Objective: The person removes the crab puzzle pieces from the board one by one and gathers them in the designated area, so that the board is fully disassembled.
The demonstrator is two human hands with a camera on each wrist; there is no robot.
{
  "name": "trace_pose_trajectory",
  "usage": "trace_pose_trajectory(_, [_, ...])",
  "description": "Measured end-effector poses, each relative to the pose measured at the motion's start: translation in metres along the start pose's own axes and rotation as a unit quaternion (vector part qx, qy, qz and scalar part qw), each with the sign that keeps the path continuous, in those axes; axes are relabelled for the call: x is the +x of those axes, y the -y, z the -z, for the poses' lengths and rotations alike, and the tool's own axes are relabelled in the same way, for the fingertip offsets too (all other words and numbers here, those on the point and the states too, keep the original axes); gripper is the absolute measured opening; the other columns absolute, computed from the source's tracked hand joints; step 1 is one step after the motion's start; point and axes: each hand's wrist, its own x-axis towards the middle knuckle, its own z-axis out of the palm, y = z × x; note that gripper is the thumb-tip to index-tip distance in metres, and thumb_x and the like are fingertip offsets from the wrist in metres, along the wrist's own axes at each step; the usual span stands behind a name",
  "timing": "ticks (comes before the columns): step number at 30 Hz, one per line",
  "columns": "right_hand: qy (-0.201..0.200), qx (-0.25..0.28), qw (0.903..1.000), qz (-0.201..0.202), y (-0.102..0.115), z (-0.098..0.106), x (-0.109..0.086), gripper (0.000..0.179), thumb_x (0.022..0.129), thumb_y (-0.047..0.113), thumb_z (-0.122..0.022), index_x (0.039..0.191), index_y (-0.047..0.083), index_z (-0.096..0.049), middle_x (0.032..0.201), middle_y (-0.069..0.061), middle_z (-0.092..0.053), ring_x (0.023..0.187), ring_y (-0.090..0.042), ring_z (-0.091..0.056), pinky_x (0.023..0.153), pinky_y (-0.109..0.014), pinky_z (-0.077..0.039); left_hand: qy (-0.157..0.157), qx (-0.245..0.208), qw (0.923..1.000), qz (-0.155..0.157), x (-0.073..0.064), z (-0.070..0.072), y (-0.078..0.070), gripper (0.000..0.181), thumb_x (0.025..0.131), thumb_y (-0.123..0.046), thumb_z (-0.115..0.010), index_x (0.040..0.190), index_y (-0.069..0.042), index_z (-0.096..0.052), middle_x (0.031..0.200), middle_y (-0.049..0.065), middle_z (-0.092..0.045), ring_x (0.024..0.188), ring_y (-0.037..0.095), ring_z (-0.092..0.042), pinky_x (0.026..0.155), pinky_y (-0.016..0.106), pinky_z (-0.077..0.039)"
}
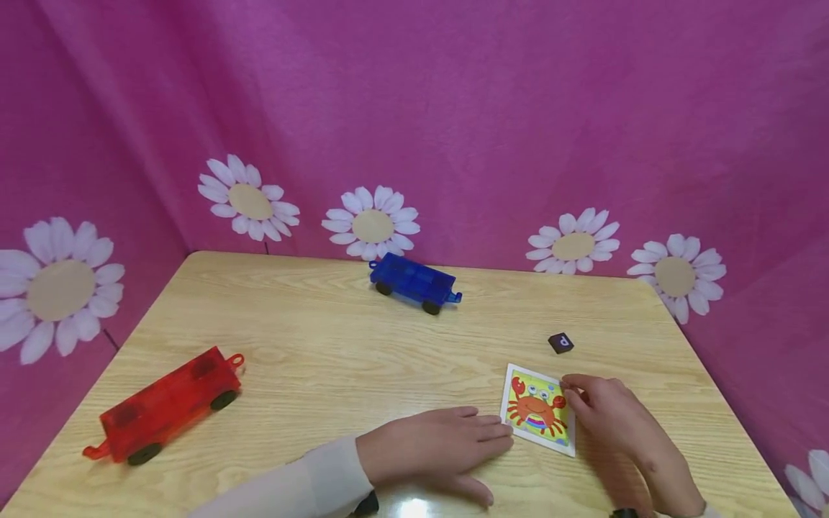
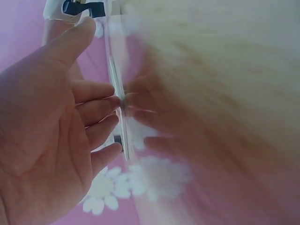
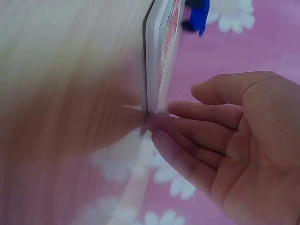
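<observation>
A flat square board with a white border and a red crab picture (image 1: 537, 407) lies on the right half of the wooden table. My left hand (image 1: 440, 446) is spread palm down, its straight fingertips at the board's left edge; in the left wrist view the fingers (image 2: 101, 110) reach the board's thin edge (image 2: 118, 103). At the upper right edge is my right hand (image 1: 612, 414), with loosely bent fingertips right at the border. The right wrist view shows that thumb (image 3: 218, 89) apart from the board's white side (image 3: 153, 56).
Behind the board sits a small black cube (image 1: 560, 343) with a white letter on it. A blue toy wagon (image 1: 414, 280) stands by the table's back edge, and a red toy wagon (image 1: 170, 406) is at the left. Pink cloth with daisies (image 1: 414, 122) hangs around the table.
</observation>
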Motion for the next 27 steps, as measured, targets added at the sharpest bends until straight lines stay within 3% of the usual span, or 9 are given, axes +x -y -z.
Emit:
trace_pose_trajectory(8, [0.050, 0.041, 0.9979, 0.004, 0.044, -0.014, 0.030, 0.024, 0.101, 0.010, -0.063, 0.122, 0.001, -0.073, 0.103, -0.004, -0.071, 0.080, -0.016, -0.057, 0.068, -0.032, -0.047, -0.040, -0.031, 0.9986, 0.015, -0.053, -0.008, 0.013, 0.077, 0.103, -0.067, -0.041, 0.161, -0.017, -0.037, 0.164, -0.006, -0.035, 0.150, 0.006, -0.025, 0.121, 0.030, -0.022])
trace_pose_trajectory(15, [0.067, 0.033, 0.9941, 0.079, 0.084, -0.029, 0.062, 0.022, 0.101, 0.011, -0.064, 0.120, 0.003, -0.074, 0.093, 0.001, -0.069, 0.073, -0.013, -0.056, 0.063, -0.029, -0.047, -0.086, -0.063, 0.9926, 0.058, -0.102, -0.018, 0.026, 0.073, 0.103, -0.063, -0.046, 0.157, -0.014, -0.046, 0.158, -0.003, -0.044, 0.147, 0.009, -0.035, 0.120, 0.037, -0.029])
trace_pose_trajectory(19, [0.076, 0.019, 0.9884, 0.130, 0.107, -0.040, 0.079, 0.024, 0.101, 0.012, -0.065, 0.121, 0.003, -0.073, 0.096, 0.000, -0.072, 0.072, -0.012, -0.056, 0.062, -0.027, -0.049, -0.090, -0.101, 0.9858, 0.100, -0.128, -0.021, 0.031, 0.070, 0.104, -0.060, -0.048, 0.156, -0.013, -0.047, 0.157, -0.003, -0.046, 0.145, 0.011, -0.039, 0.119, 0.040, -0.030])
trace_pose_trajectory(27, [0.085, 0.005, 0.9789, 0.186, 0.135, -0.050, 0.099, 0.023, 0.101, 0.009, -0.063, 0.120, 0.003, -0.074, 0.105, -0.004, -0.074, 0.077, -0.012, -0.058, 0.074, -0.031, -0.052, -0.102, -0.139, 0.9747, 0.142, -0.158, -0.029, 0.034, 0.070, 0.104, -0.061, -0.047, 0.155, -0.013, -0.048, 0.157, -0.002, -0.047, 0.144, 0.015, -0.042, 0.118, 0.045, -0.033])
